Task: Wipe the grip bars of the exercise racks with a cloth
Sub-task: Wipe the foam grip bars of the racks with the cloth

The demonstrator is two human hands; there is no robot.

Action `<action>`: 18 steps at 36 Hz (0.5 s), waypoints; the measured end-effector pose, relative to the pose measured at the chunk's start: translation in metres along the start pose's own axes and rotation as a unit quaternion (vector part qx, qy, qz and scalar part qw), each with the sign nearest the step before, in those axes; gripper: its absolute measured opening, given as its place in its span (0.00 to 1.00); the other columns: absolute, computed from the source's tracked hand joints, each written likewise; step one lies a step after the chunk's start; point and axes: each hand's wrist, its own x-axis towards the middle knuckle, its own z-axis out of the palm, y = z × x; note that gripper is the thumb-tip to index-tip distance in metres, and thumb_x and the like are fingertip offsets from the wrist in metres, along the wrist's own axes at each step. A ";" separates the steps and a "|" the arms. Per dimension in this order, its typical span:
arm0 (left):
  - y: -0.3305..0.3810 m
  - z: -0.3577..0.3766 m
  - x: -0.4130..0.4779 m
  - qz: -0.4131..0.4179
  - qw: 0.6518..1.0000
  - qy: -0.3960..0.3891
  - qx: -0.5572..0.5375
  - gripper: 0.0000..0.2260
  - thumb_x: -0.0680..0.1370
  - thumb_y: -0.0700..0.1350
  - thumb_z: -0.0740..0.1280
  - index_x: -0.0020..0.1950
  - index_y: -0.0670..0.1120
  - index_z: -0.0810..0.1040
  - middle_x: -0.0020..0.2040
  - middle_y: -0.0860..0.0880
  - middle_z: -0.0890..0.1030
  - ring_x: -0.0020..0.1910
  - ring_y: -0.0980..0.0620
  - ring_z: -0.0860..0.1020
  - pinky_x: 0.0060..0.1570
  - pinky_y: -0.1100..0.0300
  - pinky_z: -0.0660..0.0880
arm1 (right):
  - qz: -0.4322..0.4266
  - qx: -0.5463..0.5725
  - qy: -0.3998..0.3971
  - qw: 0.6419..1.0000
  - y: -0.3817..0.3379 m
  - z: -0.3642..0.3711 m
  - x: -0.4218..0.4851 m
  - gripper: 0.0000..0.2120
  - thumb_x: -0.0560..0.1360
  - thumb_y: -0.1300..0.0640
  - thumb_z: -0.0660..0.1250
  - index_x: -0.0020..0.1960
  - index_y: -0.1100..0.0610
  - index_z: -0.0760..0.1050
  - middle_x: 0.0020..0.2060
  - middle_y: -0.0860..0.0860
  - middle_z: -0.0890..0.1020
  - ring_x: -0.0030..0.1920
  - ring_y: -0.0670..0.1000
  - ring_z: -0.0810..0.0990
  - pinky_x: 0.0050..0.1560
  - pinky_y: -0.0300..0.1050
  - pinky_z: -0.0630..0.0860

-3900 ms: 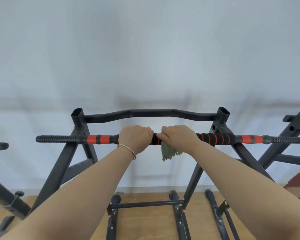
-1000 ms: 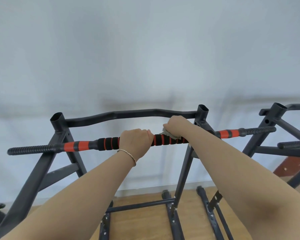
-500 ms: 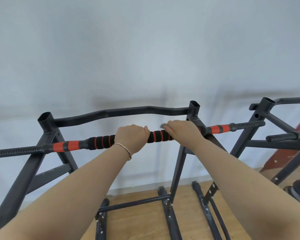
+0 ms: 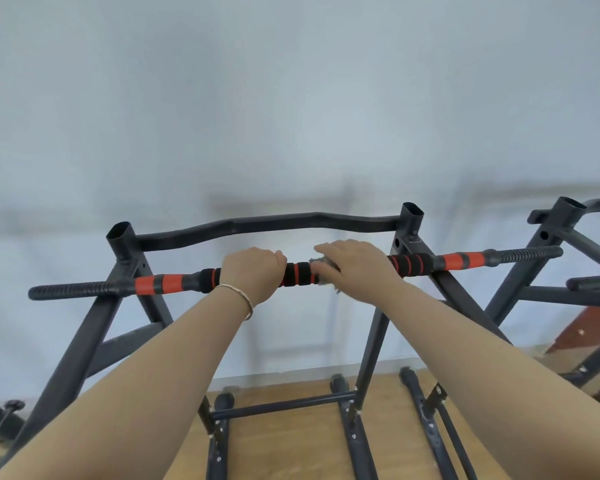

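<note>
**A:** Where do we find the grip bar, and how does it run?

**B:** The grip bar [image 4: 298, 273] crosses the middle of the frame from left to right, rising a little toward the right. The cloth [image 4: 318, 262] sits on its black foam just right of centre, mostly covered.

**A:** And the hands upon it?

**B:** The right hand [image 4: 357, 265] lies over the cloth with its fingers nearly straight, pressing it onto the bar. We cannot see the thumb. The left hand [image 4: 253, 275] is curled round the bar just left of the cloth, with a short stretch of foam showing between the two hands.

**A:** On what does the coming stroke depend?

**B:** We judge that it must follow the bar's long axis. Leftward, the gripping hand blocks the way at once. Rightward, the foam, the orange band [image 4: 456, 260] and the ribbed end lie free, and the right hand is nearer to them. A second rack [image 4: 548, 244] stands at the right edge of the frame.
</note>
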 end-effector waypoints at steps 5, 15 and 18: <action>-0.001 0.001 0.004 0.014 1.000 0.003 0.011 0.07 0.75 0.39 0.63 0.50 0.47 0.67 0.33 0.50 0.69 0.34 0.47 0.73 0.33 0.57 0.70 | 0.001 -0.087 0.017 0.996 0.006 0.017 0.006 0.24 0.78 0.36 0.57 0.44 0.56 0.77 0.30 0.49 0.74 0.27 0.54 0.74 0.25 0.42 0.64; 0.005 0.010 0.000 -0.015 0.998 0.053 0.020 0.06 0.74 0.38 0.61 0.46 0.48 0.67 0.30 0.51 0.69 0.30 0.48 0.73 0.30 0.60 0.67 | -0.005 -0.174 -0.141 0.975 0.013 0.005 0.048 0.08 0.80 0.60 0.59 0.58 0.59 0.71 0.35 0.49 0.67 0.40 0.56 0.71 0.37 0.47 0.70; 0.004 0.011 0.000 -0.015 0.999 0.046 0.017 0.05 0.75 0.38 0.62 0.46 0.48 0.70 0.30 0.51 0.69 0.30 0.49 0.72 0.29 0.60 0.66 | 0.071 -0.161 -0.093 0.980 0.030 -0.004 0.038 0.13 0.82 0.56 0.58 0.64 0.59 0.70 0.49 0.54 0.78 0.46 0.58 0.77 0.41 0.49 0.72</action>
